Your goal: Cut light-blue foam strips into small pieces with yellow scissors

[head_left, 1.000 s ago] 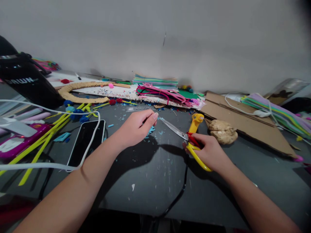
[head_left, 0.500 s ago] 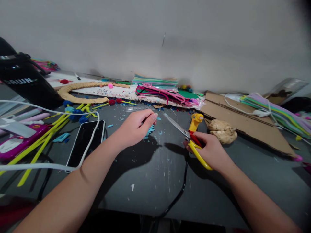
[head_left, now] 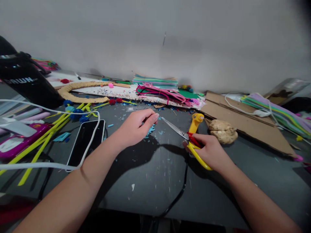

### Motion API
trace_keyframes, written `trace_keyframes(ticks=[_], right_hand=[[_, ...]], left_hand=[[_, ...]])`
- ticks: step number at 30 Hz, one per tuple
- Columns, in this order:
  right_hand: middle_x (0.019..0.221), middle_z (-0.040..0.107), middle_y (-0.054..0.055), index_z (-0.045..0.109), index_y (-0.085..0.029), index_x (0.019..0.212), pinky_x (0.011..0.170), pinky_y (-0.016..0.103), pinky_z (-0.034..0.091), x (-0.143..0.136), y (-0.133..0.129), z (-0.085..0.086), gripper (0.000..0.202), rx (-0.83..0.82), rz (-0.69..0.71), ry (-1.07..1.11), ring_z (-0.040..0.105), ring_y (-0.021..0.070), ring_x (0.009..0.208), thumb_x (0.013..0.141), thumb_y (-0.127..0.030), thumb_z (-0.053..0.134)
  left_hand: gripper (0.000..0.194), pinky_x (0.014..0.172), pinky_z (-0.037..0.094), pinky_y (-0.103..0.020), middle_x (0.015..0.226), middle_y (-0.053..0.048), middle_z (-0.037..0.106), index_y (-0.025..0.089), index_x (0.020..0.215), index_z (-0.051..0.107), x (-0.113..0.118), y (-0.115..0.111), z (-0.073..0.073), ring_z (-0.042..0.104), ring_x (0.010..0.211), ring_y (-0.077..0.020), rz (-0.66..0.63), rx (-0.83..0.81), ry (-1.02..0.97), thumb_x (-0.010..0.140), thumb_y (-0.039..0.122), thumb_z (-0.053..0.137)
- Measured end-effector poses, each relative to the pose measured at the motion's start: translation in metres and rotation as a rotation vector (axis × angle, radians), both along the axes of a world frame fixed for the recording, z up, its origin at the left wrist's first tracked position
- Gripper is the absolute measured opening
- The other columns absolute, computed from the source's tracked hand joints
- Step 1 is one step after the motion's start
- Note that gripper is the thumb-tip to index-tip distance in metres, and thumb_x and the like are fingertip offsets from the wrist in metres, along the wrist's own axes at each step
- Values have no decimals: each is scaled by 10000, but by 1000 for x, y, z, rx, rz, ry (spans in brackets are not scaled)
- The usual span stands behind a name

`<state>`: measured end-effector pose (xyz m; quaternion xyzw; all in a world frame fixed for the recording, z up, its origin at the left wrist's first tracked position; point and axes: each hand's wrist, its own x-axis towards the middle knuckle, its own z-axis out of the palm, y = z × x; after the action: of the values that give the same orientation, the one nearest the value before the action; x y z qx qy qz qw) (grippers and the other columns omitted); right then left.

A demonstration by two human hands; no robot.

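My left hand [head_left: 141,127] is closed in a pinch above the middle of the table. A tiny light-blue bit shows by its fingertips, but whether it is held I cannot tell. In my right hand [head_left: 206,149] are scissors [head_left: 178,131] with yellow and red handles. Their blades look closed or nearly so, and the tip points up and left, close to the left fingertips. Light-blue clippings [head_left: 151,130] lie on the table under and beside my left hand. Just behind the scissors stands a yellow glue gun [head_left: 196,122], its lower part hidden by my right hand.
A phone [head_left: 86,140] with a white cable lies at left, near yellow pipe cleaners [head_left: 52,132] and a black bottle [head_left: 26,77]. Behind are a tan ring [head_left: 64,94] and pink pipe cleaners [head_left: 165,94]. Cardboard [head_left: 245,124] and a lumpy beige piece [head_left: 222,131] sit right.
The scissors have tilted slightly and their tip has come a little left, closer to my left fingertips. My left hand has barely shifted.
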<state>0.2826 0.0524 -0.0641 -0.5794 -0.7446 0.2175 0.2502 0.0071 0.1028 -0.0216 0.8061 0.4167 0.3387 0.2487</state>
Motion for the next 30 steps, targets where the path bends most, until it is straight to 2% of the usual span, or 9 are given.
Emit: trace_keyframes(ticks=[7, 12, 23, 30], right_hand=[[631, 434, -24, 523, -180, 673, 533, 234, 333, -3, -1, 6, 226, -55, -46, 85, 383, 122, 607, 746, -336, 669], [611, 405, -35, 512, -185, 659, 522, 236, 300, -7, -3, 9, 221, -47, -27, 88, 356, 116, 591, 746, -321, 662], [620, 348, -46, 424, -195, 646, 532, 236, 266, -3, -2, 2, 235, -20, 2, 37, 310, 109, 607, 745, -248, 630], [617, 350, -45, 429, -194, 650, 536, 241, 259, -2, -1, 1, 199, -25, -4, 12, 312, 109, 605, 735, -213, 608]], left_hand=[[385, 592, 339, -260, 634, 24, 457, 173, 712, 510, 2, -1, 0, 435, 614, -114, 8, -36, -19, 1002, 396, 390], [413, 554, 289, -268, 612, 30, 363, 180, 657, 413, 2, -2, 0, 354, 587, -112, 31, -59, -23, 1001, 405, 374], [412, 562, 276, -274, 613, 31, 347, 179, 654, 401, 2, -1, -2, 341, 594, -112, 35, -91, -56, 999, 402, 377], [407, 560, 283, -270, 606, 36, 350, 176, 656, 415, 3, -2, 0, 338, 587, -107, 26, -96, -59, 1000, 391, 381]])
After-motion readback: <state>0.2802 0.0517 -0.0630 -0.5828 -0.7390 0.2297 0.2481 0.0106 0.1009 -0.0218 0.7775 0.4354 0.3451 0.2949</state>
